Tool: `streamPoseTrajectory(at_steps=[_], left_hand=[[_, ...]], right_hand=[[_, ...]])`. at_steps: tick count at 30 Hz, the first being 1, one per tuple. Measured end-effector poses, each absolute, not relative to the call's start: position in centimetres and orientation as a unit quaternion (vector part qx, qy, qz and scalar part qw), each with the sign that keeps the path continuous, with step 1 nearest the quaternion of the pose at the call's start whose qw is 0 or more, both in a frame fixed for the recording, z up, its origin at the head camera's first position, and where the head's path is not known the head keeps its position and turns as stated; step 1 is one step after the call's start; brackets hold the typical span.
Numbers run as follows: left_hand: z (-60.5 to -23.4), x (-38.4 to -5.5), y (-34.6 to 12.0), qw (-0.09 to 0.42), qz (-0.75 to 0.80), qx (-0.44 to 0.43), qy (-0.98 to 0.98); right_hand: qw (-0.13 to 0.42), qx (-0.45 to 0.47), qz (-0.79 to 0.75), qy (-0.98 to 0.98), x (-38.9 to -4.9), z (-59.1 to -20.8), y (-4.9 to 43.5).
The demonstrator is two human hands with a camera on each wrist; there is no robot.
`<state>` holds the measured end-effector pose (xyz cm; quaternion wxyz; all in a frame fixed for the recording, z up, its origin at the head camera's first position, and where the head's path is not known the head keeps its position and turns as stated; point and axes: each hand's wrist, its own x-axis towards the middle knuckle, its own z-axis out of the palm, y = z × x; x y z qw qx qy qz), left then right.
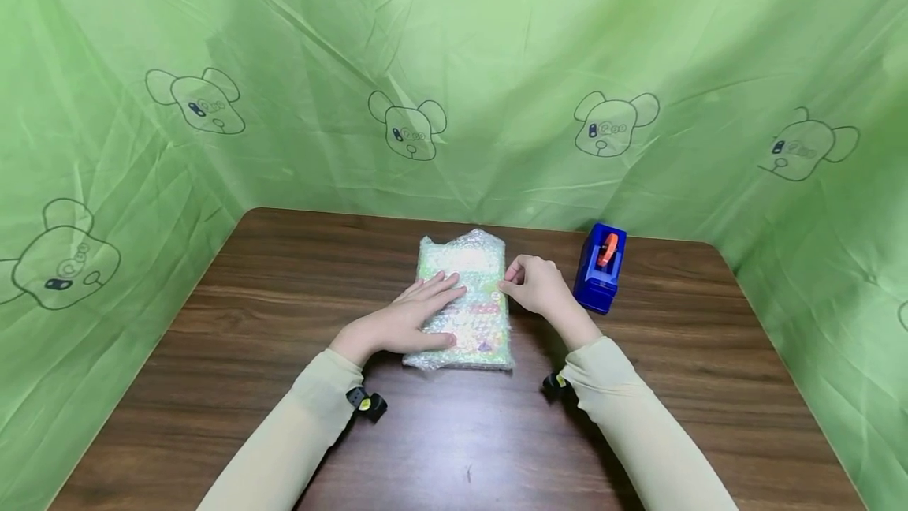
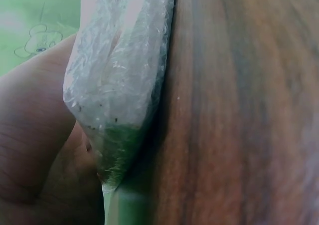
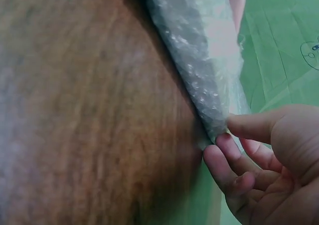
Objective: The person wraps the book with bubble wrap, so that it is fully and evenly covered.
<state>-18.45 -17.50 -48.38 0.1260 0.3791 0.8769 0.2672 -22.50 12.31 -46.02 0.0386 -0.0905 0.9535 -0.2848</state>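
A flat, colourful rectangular package (image 1: 474,330) wrapped in clear bubble wrap lies on the table. My left hand (image 1: 411,315) rests across its left half, fingers spread and straight. At the package's right edge, my right hand (image 1: 541,288) pinches the bubble wrap (image 3: 199,85) between thumb and fingertips. The right wrist view shows the thumb (image 3: 251,126) on the upper face and the fingers curled at the side near the tabletop. In the left wrist view the folded end of the wrap (image 2: 119,80) shows beside the left hand (image 2: 32,120).
A blue tape dispenser (image 1: 596,282) with an orange part (image 1: 608,249) stands right of the package, close beyond the right hand. The dark wooden table (image 1: 284,282) is bordered at the back and sides by green cloth (image 1: 496,46) printed with bear faces.
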Motion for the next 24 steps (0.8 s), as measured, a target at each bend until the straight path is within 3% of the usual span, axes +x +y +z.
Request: streamPoseTrajectory(at_steps=[5,14,20,24], left_hand=[[-47.6,-18.4,-17.5,0.139,0.261,0.375,0.879],[-44.8,-18.2,-16.3,0.143,0.145,0.372,0.905],[-43.6,-17.5,-17.1,0.106,0.129,0.394,0.904],[-43.2,-16.6,-19.9,0.054,0.127,0.409,0.902]], right_hand=[[0.016,-0.135,-0.262,0.955,-22.3,-46.0,11.9],[0.008,-0.3,-0.223,0.927,-20.1,-44.0,12.9],[0.043,-0.394,-0.203,0.896,-17.1,-40.5,16.5],[0.024,-0.401,-0.178,0.898,-15.5,-38.6,20.6]])
